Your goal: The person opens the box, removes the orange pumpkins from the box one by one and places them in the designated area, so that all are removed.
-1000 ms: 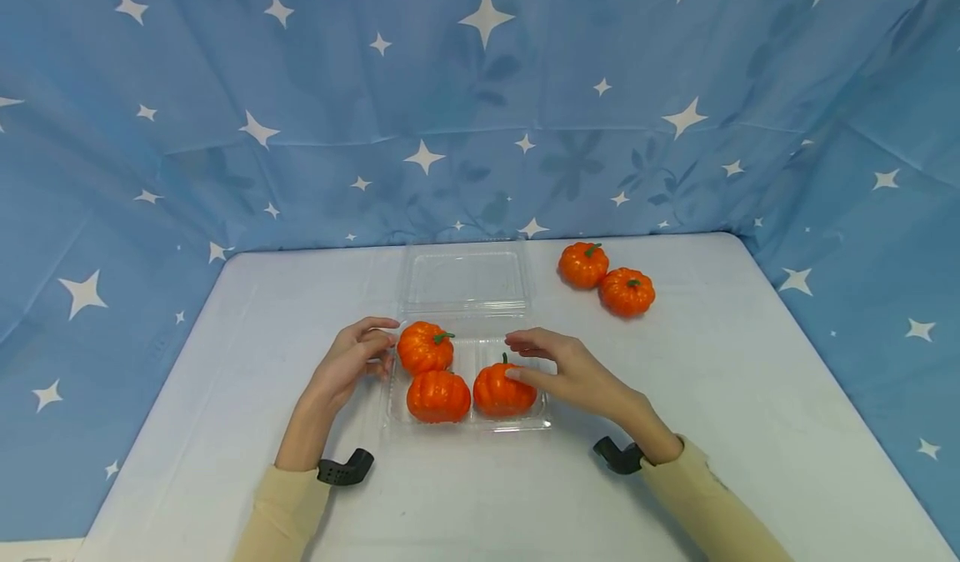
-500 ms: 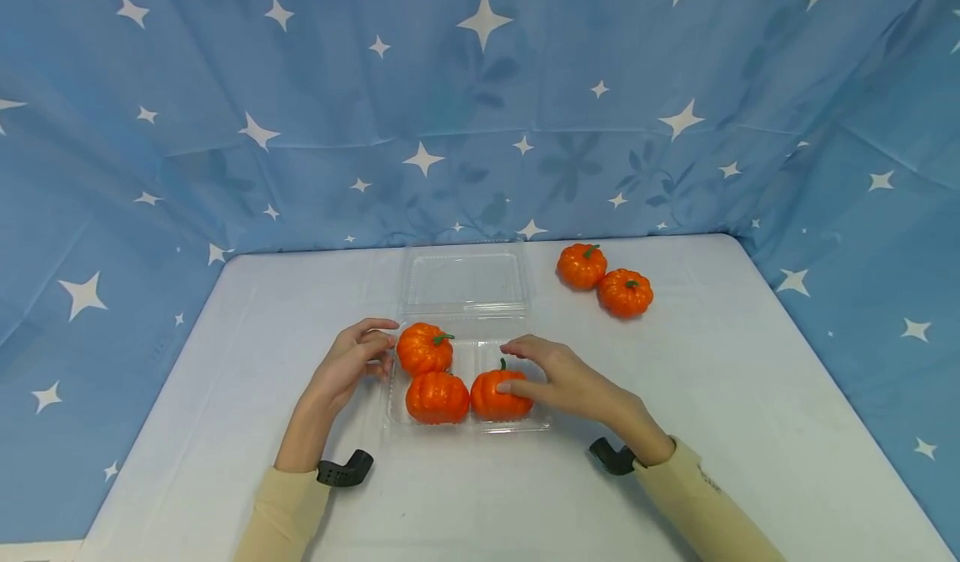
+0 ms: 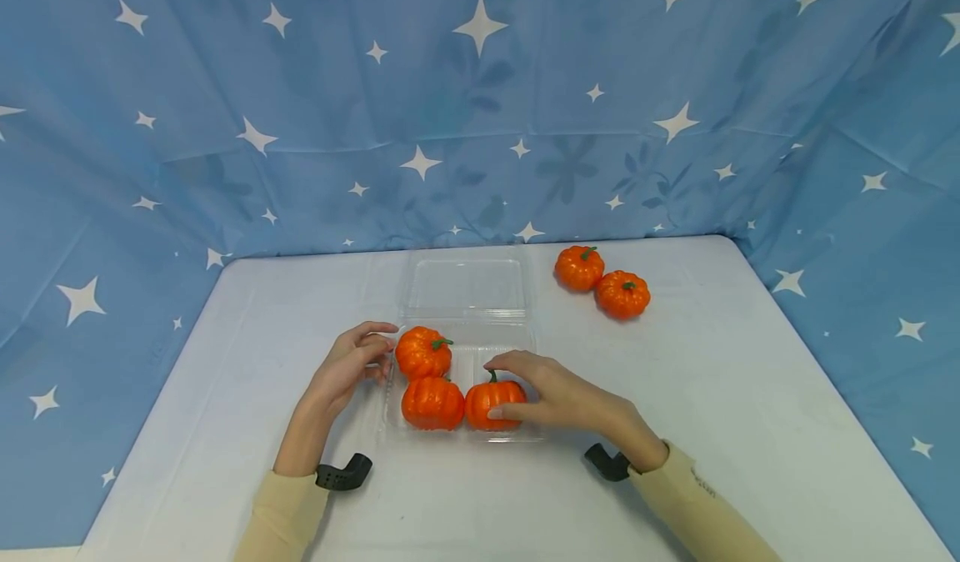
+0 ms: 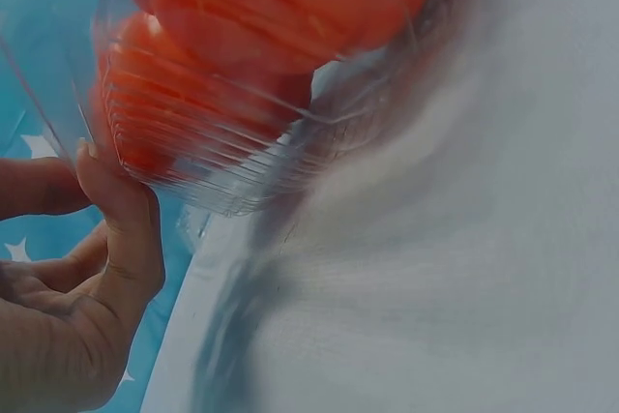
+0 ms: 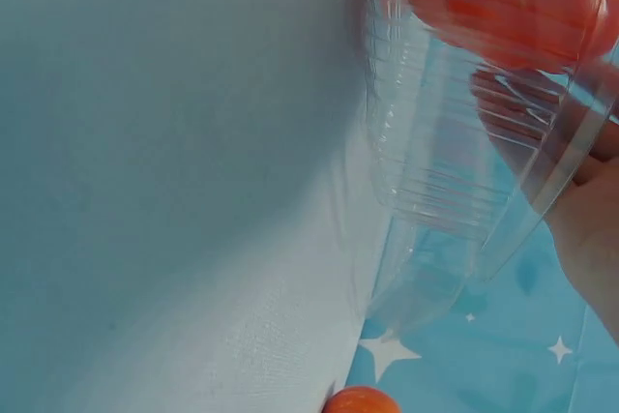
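A clear plastic clamshell container (image 3: 468, 353) lies with its lid (image 3: 467, 285) folded back. Three orange toy pumpkins are inside: one at the far left (image 3: 423, 353), one at the near left (image 3: 432, 403), one at the near right (image 3: 495, 403). My left hand (image 3: 351, 368) is at the left rim; in the left wrist view its thumb and forefinger pinch the container's edge. My right hand (image 3: 551, 391) reaches over the right side and holds the near-right pumpkin, thumb on its near side and fingers behind the stem. The right wrist view shows those fingers through the clear wall.
Two more toy pumpkins (image 3: 579, 268) (image 3: 622, 295) sit together on the white tablecloth (image 3: 712, 378), right of the lid. A blue curtain with white stars (image 3: 420, 162) hangs behind the table.
The right hand has moved left and nearer with its pumpkin, which now sits close against the near-left one. The left hand has stayed at the rim.
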`<move>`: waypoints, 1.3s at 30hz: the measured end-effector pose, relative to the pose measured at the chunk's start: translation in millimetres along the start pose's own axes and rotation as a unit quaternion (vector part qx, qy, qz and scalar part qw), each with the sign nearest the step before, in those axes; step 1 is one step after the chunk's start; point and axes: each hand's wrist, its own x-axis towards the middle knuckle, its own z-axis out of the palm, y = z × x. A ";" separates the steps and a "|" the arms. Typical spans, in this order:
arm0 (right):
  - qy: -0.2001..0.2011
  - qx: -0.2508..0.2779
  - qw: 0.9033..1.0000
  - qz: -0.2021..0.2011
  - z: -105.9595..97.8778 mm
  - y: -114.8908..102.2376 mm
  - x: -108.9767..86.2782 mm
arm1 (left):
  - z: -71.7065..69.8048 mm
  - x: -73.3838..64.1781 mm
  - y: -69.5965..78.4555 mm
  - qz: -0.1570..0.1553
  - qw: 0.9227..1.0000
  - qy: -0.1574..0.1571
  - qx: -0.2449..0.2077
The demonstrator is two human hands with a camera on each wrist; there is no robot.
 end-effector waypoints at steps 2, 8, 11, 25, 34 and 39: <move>-0.011 0.000 1.000 -0.004 0.7 -1.4 -0.3 | 0.1 0.0 -0.1 0.004 1.000 -0.004 -0.005; -0.026 -0.006 1.000 -0.011 2.7 -2.8 -1.6 | 0.1 -0.2 -0.6 0.016 1.000 -0.014 -0.013; -0.027 -0.014 0.999 -0.016 3.4 -2.7 -2.2 | 0.3 -0.2 -0.6 0.017 1.000 -0.014 -0.010; -0.023 0.006 1.000 -0.011 2.1 -1.7 -2.5 | 1.2 -0.2 -0.6 0.015 1.000 -0.009 -0.011; -0.009 0.028 0.999 -0.024 -1.9 -3.6 -5.9 | 2.5 0.3 -0.7 0.012 1.000 -0.004 -0.005; 0.019 0.038 0.997 -0.058 -7.2 -5.2 -7.5 | 1.6 -0.8 -0.5 0.012 1.000 -0.004 -0.007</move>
